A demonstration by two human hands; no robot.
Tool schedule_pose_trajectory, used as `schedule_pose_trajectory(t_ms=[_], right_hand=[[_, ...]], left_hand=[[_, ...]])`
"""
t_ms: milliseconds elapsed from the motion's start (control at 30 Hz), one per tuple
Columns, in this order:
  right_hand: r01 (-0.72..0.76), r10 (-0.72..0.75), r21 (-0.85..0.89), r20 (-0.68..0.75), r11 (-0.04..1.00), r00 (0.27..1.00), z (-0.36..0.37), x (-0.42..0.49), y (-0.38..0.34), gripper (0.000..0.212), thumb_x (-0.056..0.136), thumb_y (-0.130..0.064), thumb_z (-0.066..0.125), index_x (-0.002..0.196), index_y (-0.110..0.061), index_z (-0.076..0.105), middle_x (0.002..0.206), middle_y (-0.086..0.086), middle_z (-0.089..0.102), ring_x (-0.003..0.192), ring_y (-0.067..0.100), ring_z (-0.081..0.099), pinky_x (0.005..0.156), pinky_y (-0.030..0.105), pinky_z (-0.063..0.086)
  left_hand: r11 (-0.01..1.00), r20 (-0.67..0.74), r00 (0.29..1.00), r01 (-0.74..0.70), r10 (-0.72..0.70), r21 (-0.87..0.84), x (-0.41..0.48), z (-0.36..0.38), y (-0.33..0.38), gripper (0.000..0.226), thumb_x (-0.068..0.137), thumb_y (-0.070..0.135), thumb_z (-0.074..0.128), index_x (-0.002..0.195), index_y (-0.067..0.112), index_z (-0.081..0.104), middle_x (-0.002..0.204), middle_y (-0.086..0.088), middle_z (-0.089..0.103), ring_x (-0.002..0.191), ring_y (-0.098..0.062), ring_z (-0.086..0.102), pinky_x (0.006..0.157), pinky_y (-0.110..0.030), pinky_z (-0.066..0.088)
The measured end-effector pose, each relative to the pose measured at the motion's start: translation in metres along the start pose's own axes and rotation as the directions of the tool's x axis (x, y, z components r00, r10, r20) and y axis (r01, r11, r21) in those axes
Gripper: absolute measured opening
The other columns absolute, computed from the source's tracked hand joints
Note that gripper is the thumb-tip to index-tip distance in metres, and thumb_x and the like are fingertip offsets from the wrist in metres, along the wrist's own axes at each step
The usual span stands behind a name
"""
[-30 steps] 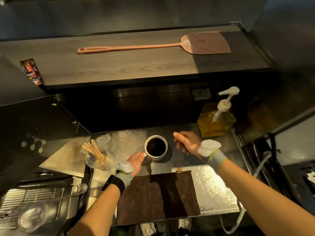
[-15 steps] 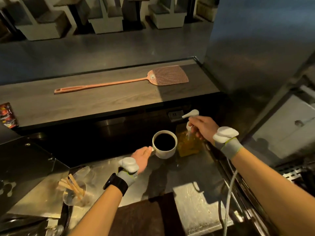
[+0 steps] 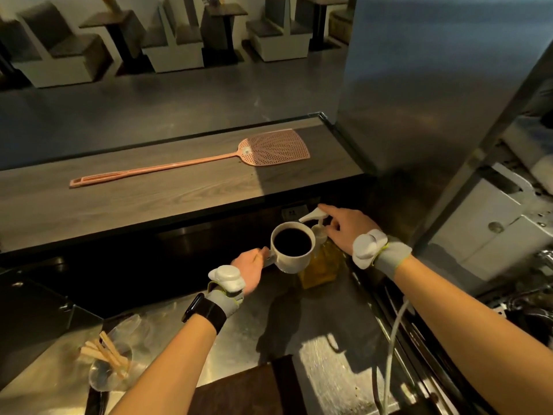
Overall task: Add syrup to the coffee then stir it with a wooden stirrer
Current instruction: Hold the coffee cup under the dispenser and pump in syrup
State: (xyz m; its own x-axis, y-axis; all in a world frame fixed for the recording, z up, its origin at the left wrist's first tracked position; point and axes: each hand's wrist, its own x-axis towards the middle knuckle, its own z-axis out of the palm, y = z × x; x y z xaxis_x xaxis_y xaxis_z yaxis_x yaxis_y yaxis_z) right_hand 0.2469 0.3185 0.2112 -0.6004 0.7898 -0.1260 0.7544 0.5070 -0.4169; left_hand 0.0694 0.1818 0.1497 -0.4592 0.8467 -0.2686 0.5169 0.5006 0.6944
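Note:
My left hand (image 3: 250, 269) grips the handle of a white cup of black coffee (image 3: 292, 247) and holds it lifted off the steel counter, right under the white spout of the syrup pump bottle (image 3: 321, 263). The bottle holds yellow syrup and stands behind and to the right of the cup. My right hand (image 3: 344, 227) rests on top of the pump head (image 3: 314, 217), index finger stretched along it. A clear glass with several wooden stirrers (image 3: 104, 354) stands at the lower left of the counter.
A pink fly swatter (image 3: 191, 163) lies on the raised wooden ledge (image 3: 119, 202) behind the counter. A brown cloth (image 3: 248, 390) lies at the near edge. A white hose (image 3: 392, 339) hangs at the right, beside steel equipment (image 3: 493, 235).
My left hand has lifted the cup off the counter and brought it right, up under the pump spout. My right hand went from gripping the bottle's neck to lying on the pump head.

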Motion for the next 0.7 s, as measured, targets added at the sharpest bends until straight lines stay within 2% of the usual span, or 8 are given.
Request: schedule_pose_trajectory(t_ms=[167,300,533,600,700], right_hand=[[0.001,-0.001,-0.011,-0.001,1.0,1.0,0.003,-0.005,0.006,0.059,0.097,-0.023,0.046,0.148,-0.039,0.021,0.078,0.002,0.058,0.071,0.021,0.059,0.065,0.034,0.054],[0.008,-0.006,0.069,-0.024,0.998,1.0,0.01,-0.004,0.011,0.064,0.094,-0.018,0.048,0.147,-0.041,0.02,0.065,0.002,0.052,0.06,0.02,0.055,0.059,0.034,0.052],[0.008,-0.005,0.067,-0.044,0.998,0.999,0.017,-0.004,0.017,0.067,0.093,-0.019,0.049,0.147,-0.045,0.018,0.058,-0.004,0.044,0.055,0.016,0.05,0.053,0.029,0.045],[0.004,-0.001,0.063,-0.044,0.998,0.999,0.021,-0.006,0.02,0.069,0.092,-0.018,0.049,0.147,-0.045,0.017,0.056,-0.003,0.044,0.052,0.016,0.05,0.049,0.029,0.045],[0.006,-0.003,0.074,-0.034,0.997,0.999,0.027,-0.007,0.02,0.072,0.091,-0.015,0.049,0.146,-0.047,0.015,0.055,-0.003,0.044,0.051,0.018,0.051,0.052,0.035,0.051]], left_hand=[[0.999,-0.013,1.0,0.006,-0.007,-0.034,0.005,0.003,-0.001,0.043,0.095,0.038,0.029,0.095,0.007,0.059,0.085,-0.014,0.057,0.077,-0.026,0.052,0.069,-0.033,0.036],[0.998,-0.013,1.0,0.002,-0.003,-0.066,0.007,0.004,0.003,0.042,0.095,0.038,0.03,0.099,0.009,0.06,0.091,-0.014,0.059,0.082,-0.028,0.055,0.071,-0.033,0.037],[0.998,0.002,1.0,-0.008,0.008,-0.068,0.009,0.003,0.009,0.042,0.095,0.039,0.03,0.101,0.009,0.059,0.088,-0.012,0.057,0.08,-0.027,0.053,0.07,-0.033,0.036],[0.997,0.01,1.0,-0.006,0.007,-0.077,0.01,0.004,0.01,0.041,0.095,0.039,0.03,0.1,0.01,0.058,0.084,-0.01,0.055,0.077,-0.026,0.051,0.069,-0.033,0.036],[0.997,0.006,1.0,-0.007,0.008,-0.083,0.012,0.002,0.01,0.039,0.095,0.039,0.03,0.096,0.013,0.058,0.069,-0.003,0.049,0.067,-0.021,0.047,0.064,-0.03,0.034]])
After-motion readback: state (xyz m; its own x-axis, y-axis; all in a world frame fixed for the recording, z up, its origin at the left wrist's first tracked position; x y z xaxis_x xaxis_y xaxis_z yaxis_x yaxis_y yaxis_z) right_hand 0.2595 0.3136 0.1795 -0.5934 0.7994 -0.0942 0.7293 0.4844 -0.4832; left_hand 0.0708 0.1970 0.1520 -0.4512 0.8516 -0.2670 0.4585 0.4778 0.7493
